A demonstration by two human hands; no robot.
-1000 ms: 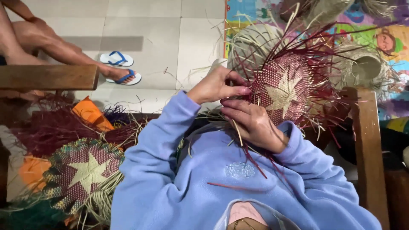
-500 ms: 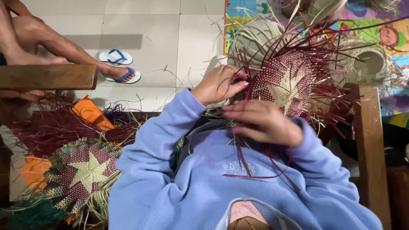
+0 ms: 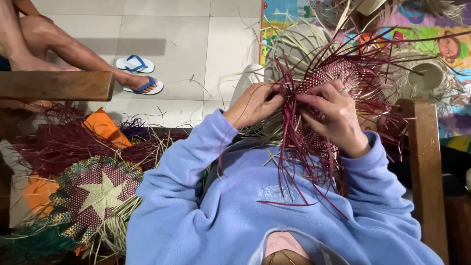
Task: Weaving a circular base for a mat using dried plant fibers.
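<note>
Strands of maroon straw fan out from the woven hat crown (image 3: 328, 81) I'm holding up over my chest; left hand (image 3: 255, 104) pinches the near edge, right hand (image 3: 336, 115) clamps the weave just beside it, loose ends trailing down toward my blue fleece sleeves (image 3: 191, 167).

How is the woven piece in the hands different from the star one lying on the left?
The held woven piece is tilted up between the left hand and right hand; the star mat lies flat, untouched. The held piece bristles with long loose maroon strands; the star mat shows shorter pale ones at its edge. The mat's cream star shows plainly; none shows on the held piece. Both are maroon weave.
</note>
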